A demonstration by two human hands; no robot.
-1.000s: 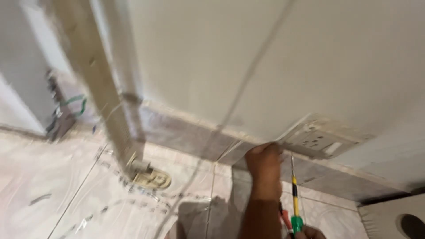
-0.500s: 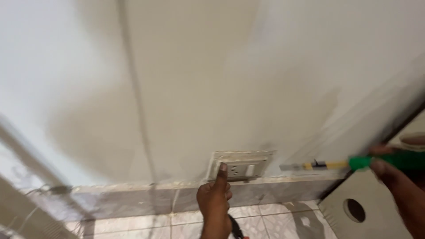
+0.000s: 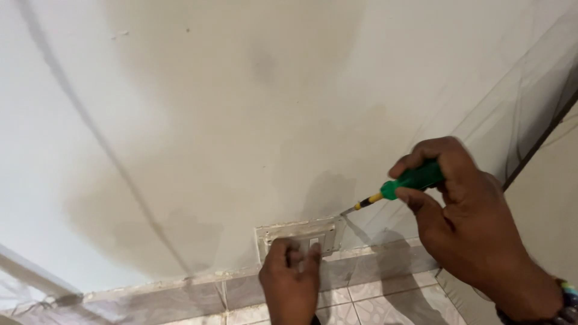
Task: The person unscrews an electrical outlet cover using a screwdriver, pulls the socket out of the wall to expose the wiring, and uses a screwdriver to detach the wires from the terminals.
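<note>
**Head view: screwdriver tip at socket plate corner**

Head camera looks down a pale wall to a wall socket plate, set low in the wall just above the skirting tiles. Plate is off-white, edges rough with plaster or paint.

Right hand is closed around a green-handled screwdriver: fingers wrapped over the handle, thumb underneath. Handle green, short yellow collar, thin metal shaft. Shaft angles down-left; tip sits at the plate's upper right corner, touching or just short of it, cannot tell which. Beaded wristband on that wrist, at the frame's right edge.

Left hand comes up from the bottom edge, fingers spread loosely and pressed on the plate's front, covering its lower left part. It grips nothing; fingertips rest flat on the face. Socket details under the fingers are hidden.

Surroundings: wall has darker blotchy patches around and above the plate. A thin dark line runs diagonally down the wall from upper left toward the skirting, well left of the plate. Patterned floor tiles below the skirting. A pale panel stands along the right edge.
</note>
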